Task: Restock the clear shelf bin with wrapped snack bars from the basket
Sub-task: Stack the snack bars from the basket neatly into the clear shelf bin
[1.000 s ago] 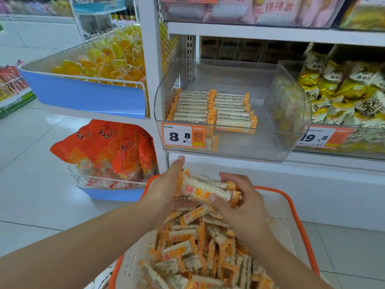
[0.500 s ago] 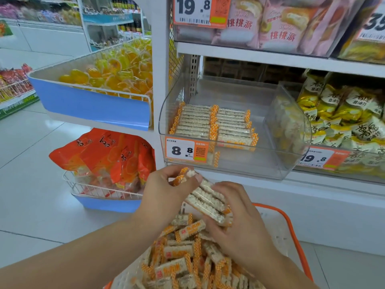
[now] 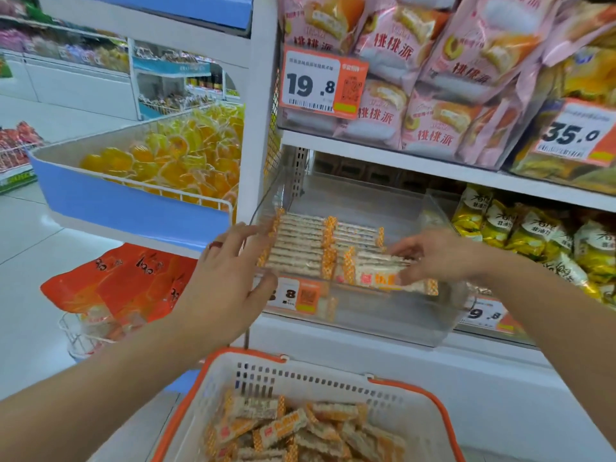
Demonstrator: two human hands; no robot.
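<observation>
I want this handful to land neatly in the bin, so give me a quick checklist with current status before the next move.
1. Bars over the clear shelf bin, past its front wall: ok.
2. Right hand grips the held snack bars: ok.
3. Left hand open at the bin's left wall, holding nothing: ok.
4. Free floor in front of the stocked rows: ok.
5. Held bars parallel with the rows: cannot tell, blurred.
6. Basket below has more bars: ok.
</observation>
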